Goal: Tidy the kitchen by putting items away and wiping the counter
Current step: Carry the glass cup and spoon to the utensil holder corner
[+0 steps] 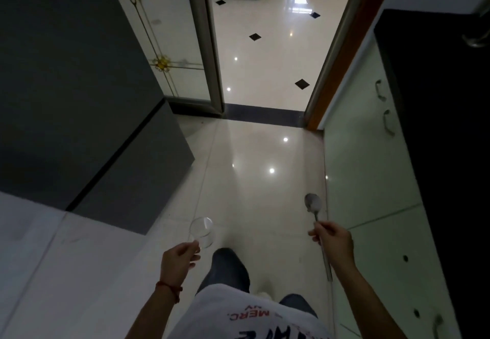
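Observation:
My left hand (178, 260) grips a clear drinking glass (202, 232) by its base, tilted with the mouth pointing away from me over the floor. My right hand (333, 240) holds a long metal spoon (313, 203) by the handle, with the bowl pointing forward and the handle end running back under my palm. Both hands hang low in front of my body above the glossy tiled floor. The black counter (437, 115) runs along the right side.
A dark grey fridge (79, 86) stands on the left. Pale cabinet doors with handles (371, 153) line the right under the counter. An open doorway (265, 110) with a dark threshold leads ahead to another tiled room, beside a patterned glass door (169, 46).

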A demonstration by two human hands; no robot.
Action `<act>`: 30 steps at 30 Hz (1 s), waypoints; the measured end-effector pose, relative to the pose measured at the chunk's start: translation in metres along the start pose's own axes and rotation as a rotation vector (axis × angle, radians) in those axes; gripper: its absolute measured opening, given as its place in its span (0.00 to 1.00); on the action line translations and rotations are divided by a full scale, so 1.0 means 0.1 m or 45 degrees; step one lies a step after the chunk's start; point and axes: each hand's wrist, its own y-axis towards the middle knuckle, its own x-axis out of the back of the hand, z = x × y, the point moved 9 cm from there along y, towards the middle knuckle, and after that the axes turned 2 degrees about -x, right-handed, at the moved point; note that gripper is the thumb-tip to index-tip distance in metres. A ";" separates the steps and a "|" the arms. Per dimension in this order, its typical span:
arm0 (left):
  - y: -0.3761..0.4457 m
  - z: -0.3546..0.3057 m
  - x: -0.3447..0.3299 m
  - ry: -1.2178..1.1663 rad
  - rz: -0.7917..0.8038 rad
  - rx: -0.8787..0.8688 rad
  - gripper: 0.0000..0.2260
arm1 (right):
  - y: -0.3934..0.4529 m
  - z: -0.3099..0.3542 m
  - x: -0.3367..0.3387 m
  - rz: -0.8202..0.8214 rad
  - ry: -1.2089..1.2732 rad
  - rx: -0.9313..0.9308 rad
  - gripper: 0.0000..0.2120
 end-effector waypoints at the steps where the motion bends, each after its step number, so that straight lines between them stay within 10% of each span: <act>1: 0.17 -0.12 -0.03 -0.001 0.001 0.002 0.08 | 0.16 0.17 -0.12 0.005 0.015 0.025 0.10; 18: 2.89 -3.40 -1.48 0.292 0.433 -0.360 0.09 | 1.76 1.23 -0.24 -0.469 0.255 -0.154 0.09; 30: 3.18 -4.26 -3.46 0.377 0.687 -0.474 0.07 | 2.96 1.51 0.74 -0.743 0.424 -0.215 0.09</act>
